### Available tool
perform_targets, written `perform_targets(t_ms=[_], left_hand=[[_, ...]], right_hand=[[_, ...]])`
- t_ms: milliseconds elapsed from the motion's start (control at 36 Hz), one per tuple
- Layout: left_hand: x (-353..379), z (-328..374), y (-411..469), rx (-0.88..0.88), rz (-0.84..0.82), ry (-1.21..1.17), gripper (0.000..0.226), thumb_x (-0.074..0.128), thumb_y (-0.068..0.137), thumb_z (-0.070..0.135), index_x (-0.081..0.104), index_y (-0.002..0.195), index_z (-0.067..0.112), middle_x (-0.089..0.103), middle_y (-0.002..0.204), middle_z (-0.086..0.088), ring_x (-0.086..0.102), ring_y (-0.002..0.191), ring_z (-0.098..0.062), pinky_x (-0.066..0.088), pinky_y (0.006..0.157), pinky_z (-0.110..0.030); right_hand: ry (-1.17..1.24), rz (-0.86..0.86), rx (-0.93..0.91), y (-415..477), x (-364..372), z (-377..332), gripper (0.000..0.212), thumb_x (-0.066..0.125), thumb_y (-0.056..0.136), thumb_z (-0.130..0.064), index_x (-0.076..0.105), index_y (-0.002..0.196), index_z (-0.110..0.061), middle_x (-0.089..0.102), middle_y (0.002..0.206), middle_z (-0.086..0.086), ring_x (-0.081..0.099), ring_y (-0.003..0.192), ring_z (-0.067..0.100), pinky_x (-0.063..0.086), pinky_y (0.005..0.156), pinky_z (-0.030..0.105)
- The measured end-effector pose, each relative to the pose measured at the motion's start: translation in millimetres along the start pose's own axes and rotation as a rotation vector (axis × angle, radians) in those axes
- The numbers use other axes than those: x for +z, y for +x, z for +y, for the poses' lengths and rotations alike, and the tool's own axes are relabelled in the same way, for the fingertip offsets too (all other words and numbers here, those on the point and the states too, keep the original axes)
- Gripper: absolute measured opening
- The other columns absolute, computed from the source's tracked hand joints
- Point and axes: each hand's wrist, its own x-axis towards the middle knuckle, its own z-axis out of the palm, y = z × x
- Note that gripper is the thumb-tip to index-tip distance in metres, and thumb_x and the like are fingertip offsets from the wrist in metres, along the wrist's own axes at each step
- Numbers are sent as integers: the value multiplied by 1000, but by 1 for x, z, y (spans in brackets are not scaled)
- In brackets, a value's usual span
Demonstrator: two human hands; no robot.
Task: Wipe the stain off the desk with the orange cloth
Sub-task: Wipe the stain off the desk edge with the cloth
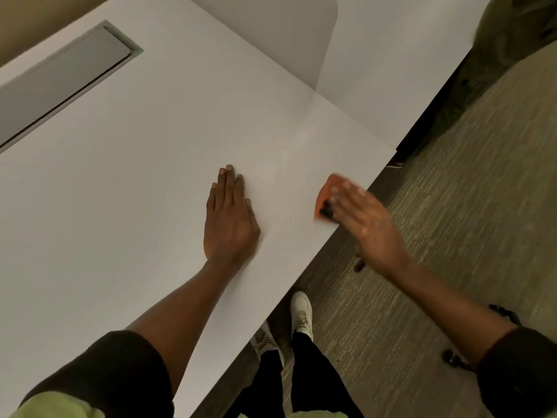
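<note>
- Our right hand (366, 224), at the right of the frame, presses flat on the orange cloth (328, 193), fingers spread over it rather than closed round it; the hand is blurred, so we judge it mid-stroke.
- The cloth lies on the white counter (135, 176) close to its near edge, with a small dark patch at its lower corner; whether that is the stain, we cannot tell.
- Our left hand (229, 218) lies open and flat on the counter, holding nothing, well apart from the cloth.
- We judge the wiping step to be under way; next we need firm passes, then a lift to check.
- No brand, label or writing is readable.
</note>
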Motion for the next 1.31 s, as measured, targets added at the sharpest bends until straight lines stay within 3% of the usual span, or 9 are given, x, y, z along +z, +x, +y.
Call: perform_targets(t_ms=[83,194,361,444,611,806,1111,1194,1306], left_hand=[[1,-1,0,3,2,4,57,29,115,22,25,170,6,8,182,-6,0,169,-17,1,137,-35],[3,-2,1,2,6,2,57,30,115,21,26,169,6,9,182,-7,1,169,-18,4,137,-38],[4,-3,1,-4,14,-5,57,32,115,22,26,170,7,11,181,-7,5,169,-19,4,136,-37],[4,-4,1,-6,15,0,57,33,115,23,26,170,9,10,182,-6,4,169,-19,5,136,-37],[5,-4,2,0,9,19,57,31,115,22,28,169,8,10,182,-5,2,169,-17,6,137,-38],[6,-3,2,-4,13,34,56,31,116,23,26,170,8,11,182,-5,3,169,-17,5,137,-37],[5,-1,3,-36,-17,35,58,30,117,27,20,172,13,4,182,0,-2,169,-14,5,136,-37],[4,0,2,-33,-17,34,57,30,117,26,21,172,12,5,182,-1,-3,168,-13,4,136,-37],[4,0,3,-30,-13,34,57,31,116,25,23,171,11,7,182,-2,-2,169,-13,3,136,-36]], right_hand=[[26,-18,160,28,1,28,90,78,58,15,55,144,2,44,159,19,30,155,37,30,124,56],[31,10,198,37,9,4,73,71,66,14,62,137,-1,53,152,20,38,151,37,31,122,57],[83,-17,-207,-23,18,-74,70,39,84,6,43,154,-3,34,165,18,24,157,34,22,129,50],[41,-70,-282,-19,13,-59,68,43,87,7,41,155,-2,33,166,18,24,157,33,21,129,47],[20,-32,0,56,-2,42,75,63,59,18,67,132,-2,59,148,18,47,145,37,35,123,51],[14,-21,285,108,-3,62,83,67,72,15,45,151,1,45,157,23,36,151,39,20,130,46],[166,-96,-172,64,16,0,92,62,64,26,45,151,2,37,162,21,30,154,38,31,125,54],[151,-53,-96,85,9,34,88,61,61,27,56,144,1,47,156,19,36,151,39,31,125,52],[181,-29,128,132,-1,67,89,57,72,26,38,156,2,30,166,20,22,157,37,16,130,43]])
